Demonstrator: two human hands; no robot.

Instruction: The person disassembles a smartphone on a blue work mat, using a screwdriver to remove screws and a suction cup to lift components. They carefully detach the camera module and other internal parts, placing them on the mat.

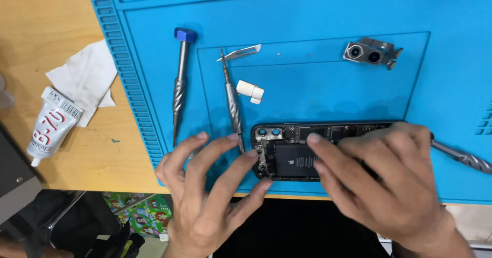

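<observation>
An opened black phone (297, 153) lies on the blue work mat (318, 12) near its front edge, with its battery and boards showing. My left hand (210, 191) has its fingers spread, and the fingertips rest on the phone's left end. My right hand (384, 178) covers the phone's right half, two fingers pressing on the battery area. A metal screwdriver (464, 158) sticks out to the right from under this hand; whether the hand grips it is hidden.
On the mat lie a blue-capped screwdriver (180, 83), a second screwdriver (233, 104), tweezers (241, 52), a small white part (250, 91) and a dual camera module (371, 54). A glue tube (51, 127) and crumpled tissue (87, 78) sit on the wooden table at left.
</observation>
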